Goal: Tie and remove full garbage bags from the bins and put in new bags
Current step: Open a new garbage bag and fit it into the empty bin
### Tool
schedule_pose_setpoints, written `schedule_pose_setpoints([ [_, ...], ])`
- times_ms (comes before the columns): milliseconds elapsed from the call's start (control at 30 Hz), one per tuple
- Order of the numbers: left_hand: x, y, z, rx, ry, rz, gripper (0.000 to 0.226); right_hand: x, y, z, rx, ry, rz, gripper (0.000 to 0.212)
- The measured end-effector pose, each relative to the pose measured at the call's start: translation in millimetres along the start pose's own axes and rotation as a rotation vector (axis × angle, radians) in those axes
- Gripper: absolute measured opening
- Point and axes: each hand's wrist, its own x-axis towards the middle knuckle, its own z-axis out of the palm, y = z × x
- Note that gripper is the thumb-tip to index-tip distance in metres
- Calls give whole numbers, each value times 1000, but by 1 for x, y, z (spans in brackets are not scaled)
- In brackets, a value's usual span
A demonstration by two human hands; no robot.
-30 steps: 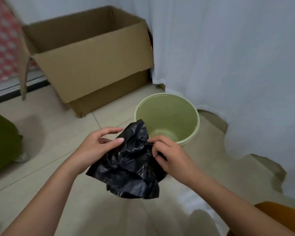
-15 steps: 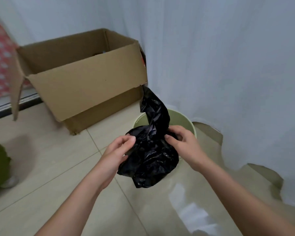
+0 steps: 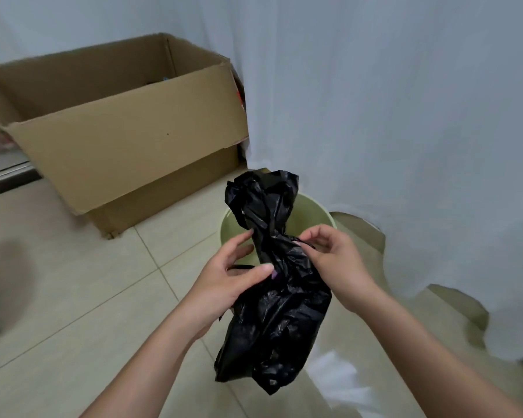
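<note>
A crumpled black bag [image 3: 277, 285] is held at centre frame above the green bin [image 3: 320, 214]. It is pinched by the left hand [image 3: 228, 280] and right hand [image 3: 334, 260]. Step judged: relining. The bag's mouth must next be found and spread.

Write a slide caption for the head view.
Both hands, left and right, pinch a crumpled black plastic garbage bag over a round green plastic bin.

Head view, downward, near hands [image 3: 284, 267]
</note>
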Motion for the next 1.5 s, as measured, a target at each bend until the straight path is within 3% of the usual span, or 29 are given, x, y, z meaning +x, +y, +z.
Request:
schedule_pose_setpoints([
  [67,1,-1,4,-29,-32,-26,85,-1,-2,-3,12,-8,48,5],
  [167,4,0,7,-13,-59,-73,93,-1,-4,-7,112,-121,119,17],
  [333,5,0,18,72,49,-48,65,-2,-5,-9,210,-201,163,30],
  [500,7,4,13,27,269,5,36,-5,-11,-11,-45,-94,-122,33],
  [633,7,5,11,10,336,50,18,-11,-14,-7,-334,-56,-386,27],
  [767,10,10,10,1,327,58,16,-10,-9,-3,-511,-151,-331,42],
  [933,11,15,9,33,296,68,28,1,-3,-11,-380,11,-255,10],
  [1233,8,9,-5,77,399,41,27,9,-5,-22,-449,23,-172,13],
  [1367,8,7,-3,95,392,60,21,4,-12,-23,-448,-222,-142,48],
  [1433,9,8,-1,94,389,51,20,1,-7,-21,-480,-297,-104,48],
  [1500,10,10,0,59,363,17,22,1,-1,-19,-495,-249,-111,38],
])
